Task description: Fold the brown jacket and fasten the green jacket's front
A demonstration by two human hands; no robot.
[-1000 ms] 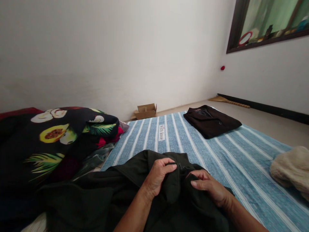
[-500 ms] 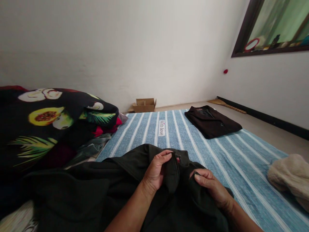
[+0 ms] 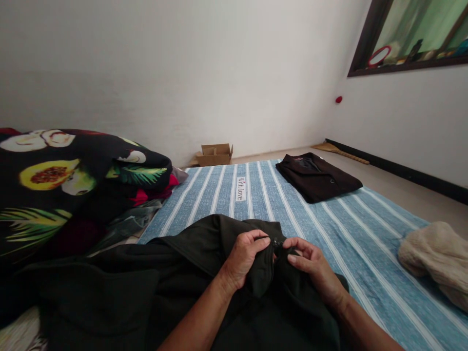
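Clock read from your two hands, 12 pointing away from you.

Garment [image 3: 183, 278]: dark, lies at 6 to 9 o'clock in loose folds, its far edge over the striped sheet [image 3: 215, 197]. What supports the near part: cannot tell.

Left hand [image 3: 241, 256]: thumb and forefinger pinching the garment's edge, just beside a small dark fastener [image 3: 277, 242]. Right hand [image 3: 310, 261]: a fingertip at the fastener from its 3 o'clock side, thumb lower on the cloth; you appear to have the opposite edge gripped, exact contact partly hidden.

Handling (judged): soft, limp, medium weight; folds are broad and rounded, so the cloth is probably fairly thick. Matt face, unlikely to slip from your fingers. Not fragile; the fastener looks like the only hard part, and is small and fiddly. Best hold: fingertip pinch on the firmer edges either side of it, at 9 and 3 o'clock. A grip out in the loose folds would likely let the edge sag.

Nearby: brown piece [image 3: 318, 178], folded flat, 1 o'clock; beige cloth [image 3: 435, 263], bunched, 3 o'clock; fruit-print cloth [image 3: 84, 170], heaped, 10 o'clock.
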